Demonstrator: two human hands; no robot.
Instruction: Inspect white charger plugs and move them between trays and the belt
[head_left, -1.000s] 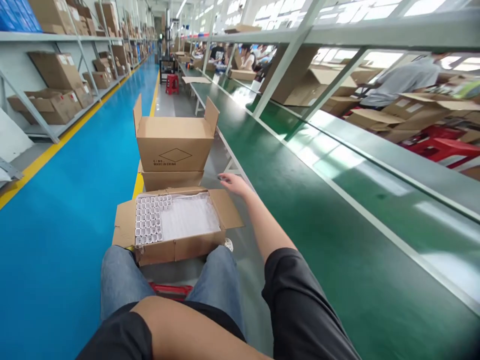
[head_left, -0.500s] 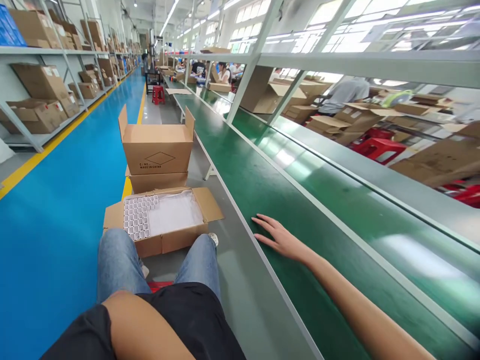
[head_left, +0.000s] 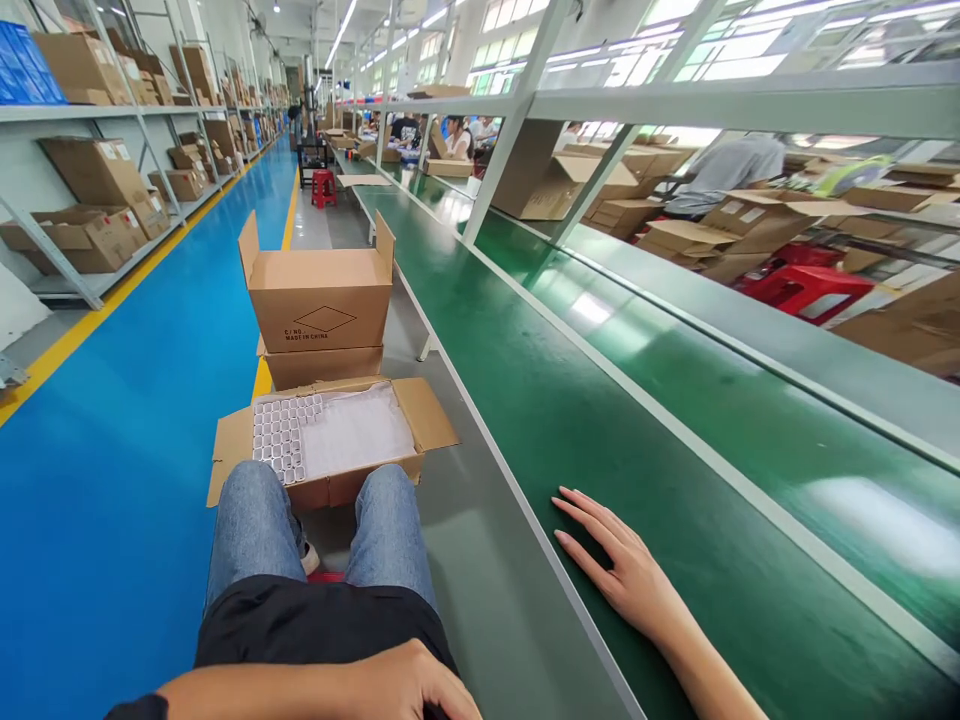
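Right hand [head_left: 626, 570] lies flat, palm down, fingers spread, on the green belt of the bench [head_left: 675, 420] — nothing held. Left hand [head_left: 409, 690] rests on the lap at 6 o'clock, knuckles up, fingers curled over dark fabric. At 11 o'clock from the right hand, an open carton [head_left: 330, 440] sits on the floor against the knees — small white parts [head_left: 279, 440] fill its left side, clear film the rest. Two stacked cartons [head_left: 321, 310] stand just behind it.

Green conveyor belt [head_left: 675, 420] bears the right hand [head_left: 626, 575]; the floor [head_left: 480, 560] carries an open carton [head_left: 330, 440].
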